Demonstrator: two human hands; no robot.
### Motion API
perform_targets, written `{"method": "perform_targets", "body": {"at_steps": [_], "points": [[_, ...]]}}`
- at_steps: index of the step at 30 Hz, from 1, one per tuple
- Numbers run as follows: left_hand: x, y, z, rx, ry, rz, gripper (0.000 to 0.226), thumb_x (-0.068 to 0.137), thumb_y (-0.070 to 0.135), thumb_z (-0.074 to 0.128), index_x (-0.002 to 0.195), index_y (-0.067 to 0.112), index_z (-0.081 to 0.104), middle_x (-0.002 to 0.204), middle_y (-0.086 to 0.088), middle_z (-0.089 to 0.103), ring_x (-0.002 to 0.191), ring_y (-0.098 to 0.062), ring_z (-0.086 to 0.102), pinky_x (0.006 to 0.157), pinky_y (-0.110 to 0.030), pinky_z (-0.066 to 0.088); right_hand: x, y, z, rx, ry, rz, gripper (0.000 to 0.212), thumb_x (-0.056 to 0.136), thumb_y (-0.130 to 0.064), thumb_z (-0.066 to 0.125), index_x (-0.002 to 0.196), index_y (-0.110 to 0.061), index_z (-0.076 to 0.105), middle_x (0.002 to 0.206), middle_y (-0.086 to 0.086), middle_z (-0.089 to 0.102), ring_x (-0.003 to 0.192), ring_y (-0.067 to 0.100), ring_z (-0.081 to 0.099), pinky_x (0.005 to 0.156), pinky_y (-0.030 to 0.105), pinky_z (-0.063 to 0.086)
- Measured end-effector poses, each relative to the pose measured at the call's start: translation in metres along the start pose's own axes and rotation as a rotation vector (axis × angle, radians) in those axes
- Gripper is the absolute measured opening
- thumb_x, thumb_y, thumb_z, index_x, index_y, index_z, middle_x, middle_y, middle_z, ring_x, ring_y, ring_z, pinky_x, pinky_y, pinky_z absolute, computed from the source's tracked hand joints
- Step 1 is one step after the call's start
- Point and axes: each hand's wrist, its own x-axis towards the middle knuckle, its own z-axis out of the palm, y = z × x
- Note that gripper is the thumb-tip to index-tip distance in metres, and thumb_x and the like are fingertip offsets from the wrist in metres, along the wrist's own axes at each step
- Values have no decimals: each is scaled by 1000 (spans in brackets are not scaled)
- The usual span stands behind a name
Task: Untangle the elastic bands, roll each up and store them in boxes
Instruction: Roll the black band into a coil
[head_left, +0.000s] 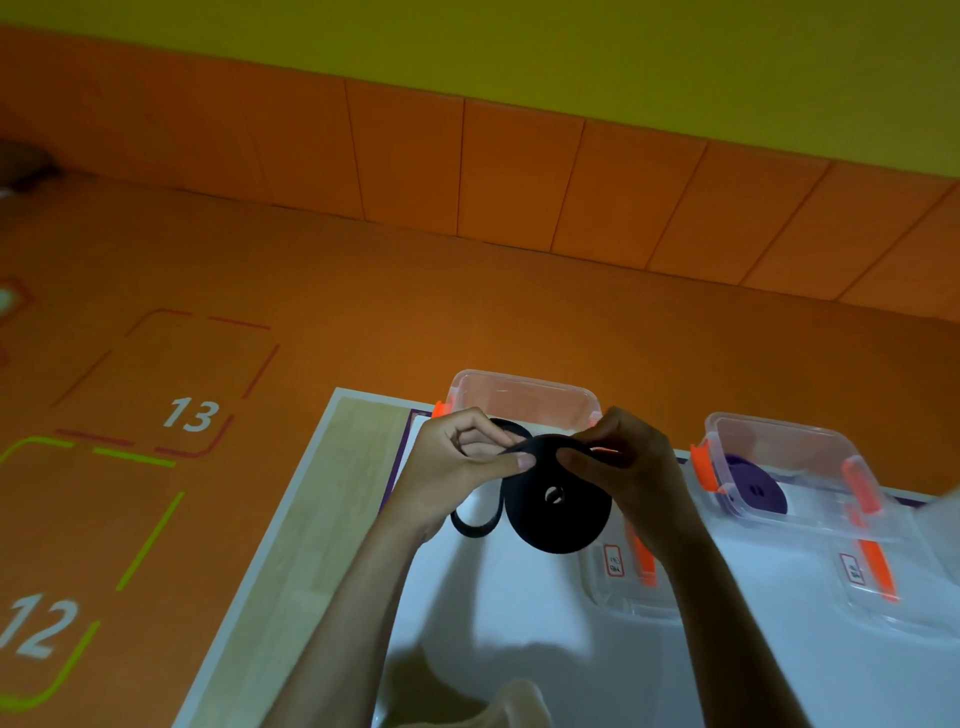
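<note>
Pinching left hand (457, 462): thumb and fingers gripped the flat black band at the roll's top edge.
Right hand (634, 467): curled round the black elastic roll (558, 514), a matte disc held above the desk (519, 623).
Loose tail (475, 522): looped below the left hand, the nearer one.
Open box (524, 389): clear plastic, orange clips, just behind the roll.
Purple roll (756, 493): coiled inside the right box (789, 434).

Orange floor (395, 312) w/ dashed boxes (239, 323) nos. 13 & 12; orange-tiled lower wall (519, 166), yellow upper wall (623, 52); white table (519, 613), wood-edged.
</note>
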Motion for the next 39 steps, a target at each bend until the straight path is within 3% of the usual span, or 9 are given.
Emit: {"method": "perform_targets", "body": {"at_steps": [3, 6, 10, 15, 23, 27, 31, 35, 39], "points": [[1, 1, -1, 49, -23, 15, 20, 78, 6, 93, 84, 13, 75, 81, 2, 79, 78, -12, 76, 76, -18, 56, -1, 3, 3, 104, 58, -33, 22, 82, -10, 81, 81, -29, 70, 101, 0, 78, 93, 27, 78, 67, 29, 63], [1, 3, -10, 11, -33, -17, 21, 76, 9, 94, 88, 12, 76, 92, -12, 80, 88, -24, 79, 80, -27, 60, 0, 5, 6, 148, 22, 19, 31, 87, 1, 77, 89, -28, 69, 102, 3, 77, 97, 31, 76, 70, 34, 64], [3, -1, -8, -18, -22, -64, 22, 75, 4, 93, 86, 11, 75, 95, -16, 80, 90, -29, 79, 81, -33, 63, 1, 12, 5, 156, -48, 87, 31, 86, -9, 80, 108, -30, 78, 104, 5, 78, 98, 30, 76, 75, 35, 65], [5, -7, -7, -31, 68, -32, 23, 80, -1, 89, 89, 4, 68, 99, -7, 79, 96, -20, 75, 79, -26, 59, 4, 13, 9, 241, 74, 81, 14, 74, -20, 82, 87, -25, 80, 100, 3, 79, 94, 24, 77, 71, 29, 62], [11, -15, -9, -214, 164, -54, 26, 79, -5, 88, 97, 9, 76, 104, -13, 77, 95, -29, 70, 92, -42, 61, 10, 21, 11, 307, 39, 136, 26, 80, -17, 88, 92, -17, 66, 117, 9, 76, 105, 36, 75, 74, 52, 66], [15, -19, -6, -167, 199, -26, 33, 78, -4, 89, 106, 7, 75, 103, -11, 80, 93, -25, 73, 84, -34, 61, 11, 25, 15, 263, 50, 225, 36, 76, -28, 87, 106, -22, 67, 103, 14, 80, 94, 35, 78, 70, 41, 67], [19, -27, -3, -147, 244, -39, 27, 79, -2, 89, 98, 5, 71, 101, -18, 78, 86, -20, 74, 73, -27, 60, 13, 35, 18, 227, 119, 185, 27, 84, -14, 83, 103, -33, 81, 99, 8, 82, 91, 29, 79, 71, 32, 64], [22, -36, -4, -78, 240, -104, 19, 83, 8, 89, 99, 15, 80, 103, -11, 78, 91, -23, 76, 84, -42, 67, 19, 42, 21, 313, 202, 195, 26, 73, -21, 85, 99, -20, 80, 103, 12, 81, 95, 31, 79, 71, 31, 64], [29, -46, -12, -110, 241, -140, 27, 83, 8, 89, 107, 19, 82, 102, -8, 80, 96, -24, 78, 85, -36, 65, 30, 54, 25, 309, 238, 201, 19, 80, -9, 84, 94, -21, 78, 102, 9, 81, 95, 28, 79, 71, 31, 64]]}}
